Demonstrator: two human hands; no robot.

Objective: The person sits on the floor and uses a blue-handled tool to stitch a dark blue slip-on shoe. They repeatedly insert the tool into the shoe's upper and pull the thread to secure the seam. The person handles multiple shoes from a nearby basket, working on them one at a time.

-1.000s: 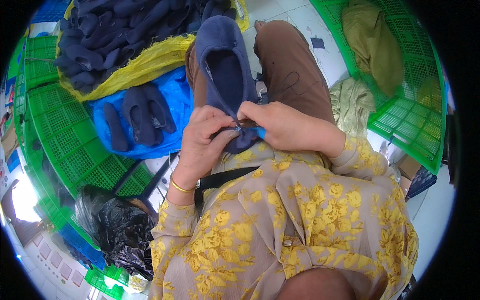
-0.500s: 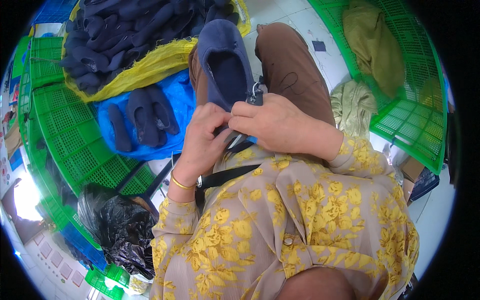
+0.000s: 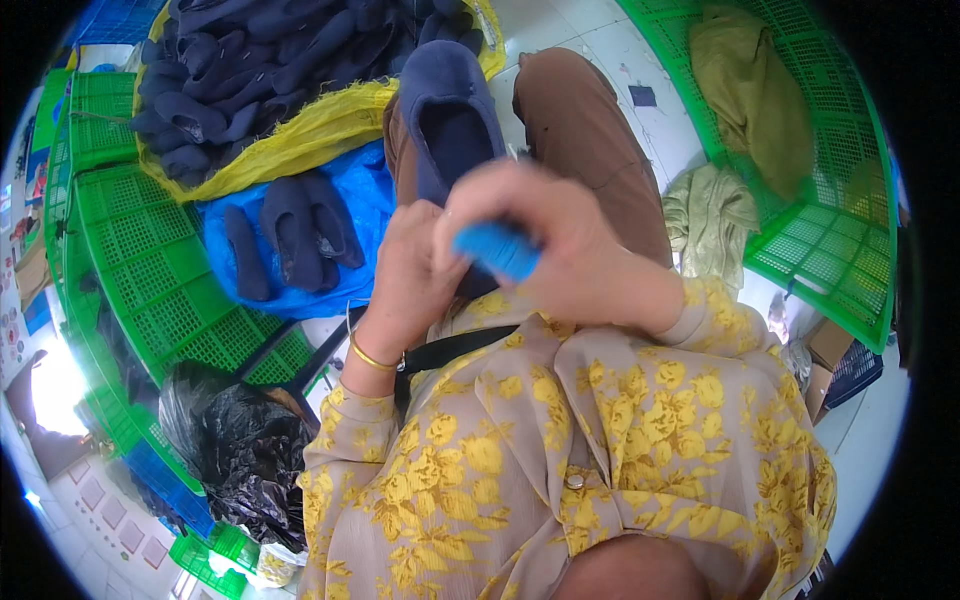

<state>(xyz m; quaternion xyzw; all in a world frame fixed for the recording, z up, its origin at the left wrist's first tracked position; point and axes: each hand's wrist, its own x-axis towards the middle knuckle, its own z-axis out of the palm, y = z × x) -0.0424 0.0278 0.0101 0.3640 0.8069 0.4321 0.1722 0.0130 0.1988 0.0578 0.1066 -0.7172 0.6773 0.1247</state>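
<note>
A dark navy slipper (image 3: 447,90) rests over my lap, toe pointing away, its opening facing up. My left hand (image 3: 408,250) is closed at the slipper's heel end, fingers pinched around it. My right hand (image 3: 570,240) is raised just beside the left, curled and smeared by motion. A bright blue, ribbed-looking piece (image 3: 497,250) shows in its curled fingers; whether it is a tool handle or a wrap on a finger cannot be told. The right hand covers part of the slipper's heel.
A yellow woven sack (image 3: 300,130) heaped with navy slippers (image 3: 260,60) stands at the far left. Several slippers (image 3: 290,235) lie on blue plastic sheeting (image 3: 375,205). Green crates (image 3: 150,270) flank both sides; the right one holds an olive cloth (image 3: 750,90). A black plastic bag (image 3: 230,450) sits near left.
My right hand has turned and lifted slightly, bringing the blue piece into fuller view. The dark piece with white thread beside it is now hidden. My left hand stays at the heel.
</note>
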